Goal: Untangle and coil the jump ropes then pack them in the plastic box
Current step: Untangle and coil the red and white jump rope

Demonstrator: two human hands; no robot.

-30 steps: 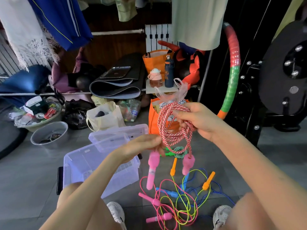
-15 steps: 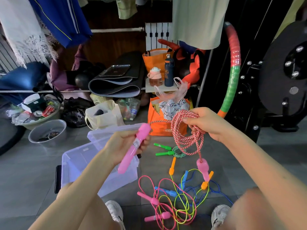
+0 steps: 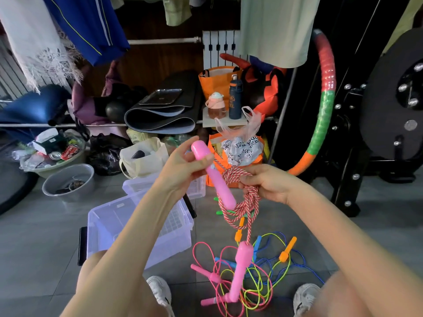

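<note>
With my left hand (image 3: pixel 180 170) gripping a pink handle (image 3: pixel 212 177) and my right hand (image 3: pixel 267 181) clutching the red-and-white rope coil (image 3: pixel 242 202) in mid-air right of the open plastic box (image 3: pixel 137 227), I should pass the handle snugly round the loops, pinching them tight.

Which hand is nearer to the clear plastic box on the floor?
Left. The left hand, holding a pink handle, is above the far corner of the plastic box; the right hand, gripping the coiled rope, is farther right.
</note>
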